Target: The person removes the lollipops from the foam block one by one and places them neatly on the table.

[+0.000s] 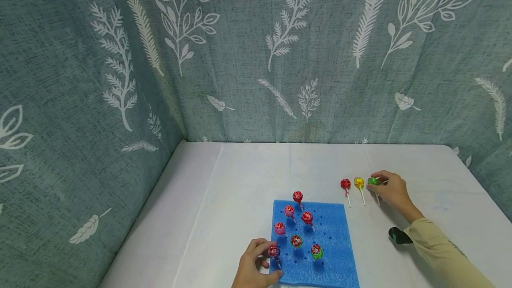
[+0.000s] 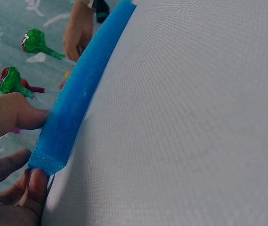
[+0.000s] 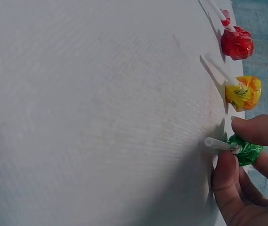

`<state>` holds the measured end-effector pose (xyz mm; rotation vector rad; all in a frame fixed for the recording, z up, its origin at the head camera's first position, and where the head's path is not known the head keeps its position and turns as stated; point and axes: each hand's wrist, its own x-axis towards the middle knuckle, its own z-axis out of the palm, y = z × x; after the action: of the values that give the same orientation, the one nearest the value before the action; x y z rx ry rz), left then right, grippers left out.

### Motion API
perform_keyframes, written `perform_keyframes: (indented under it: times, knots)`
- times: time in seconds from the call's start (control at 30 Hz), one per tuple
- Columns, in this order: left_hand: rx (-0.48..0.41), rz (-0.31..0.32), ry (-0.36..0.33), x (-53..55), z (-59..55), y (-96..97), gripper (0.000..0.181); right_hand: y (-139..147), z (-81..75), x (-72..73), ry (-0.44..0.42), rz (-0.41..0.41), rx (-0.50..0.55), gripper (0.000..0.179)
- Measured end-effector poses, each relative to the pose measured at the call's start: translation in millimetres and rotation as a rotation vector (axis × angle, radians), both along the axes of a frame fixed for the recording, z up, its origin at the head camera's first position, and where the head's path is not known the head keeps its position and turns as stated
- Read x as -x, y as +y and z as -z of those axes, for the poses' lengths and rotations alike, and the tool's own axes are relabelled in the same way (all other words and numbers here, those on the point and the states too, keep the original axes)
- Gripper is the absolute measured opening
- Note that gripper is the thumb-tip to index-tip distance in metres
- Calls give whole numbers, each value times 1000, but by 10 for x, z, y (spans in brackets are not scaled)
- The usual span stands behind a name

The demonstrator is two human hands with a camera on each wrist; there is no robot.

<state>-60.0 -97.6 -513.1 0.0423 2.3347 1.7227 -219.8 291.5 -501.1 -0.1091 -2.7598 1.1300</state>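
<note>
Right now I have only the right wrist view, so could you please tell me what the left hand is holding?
Observer: The left hand grips a blue foam board at its near left corner.
Operator: Thank you; how many lollipops stand in that board?
Observer: Seven stand in it, as the head view shows.
Operator: And where does the board lie from the green lollipop that I can see?
Observer: In the head view, the board lies to the left of the green lollipop and nearer the camera.

Grey-green leaf-print curtain [image 1: 240,52], white table [image 1: 232,190]
</note>
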Motion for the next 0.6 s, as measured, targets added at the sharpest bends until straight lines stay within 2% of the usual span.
perform_keyframes:
  times: [0.27, 0.6]
  knots:
    - [-3, -5, -3, -9, -3, 1, 58, -19, -25, 6, -63, 5, 2, 40]
    - [-12, 7, -7, 1, -5, -7, 58, -17, -48, 1, -76, -21, -7, 42]
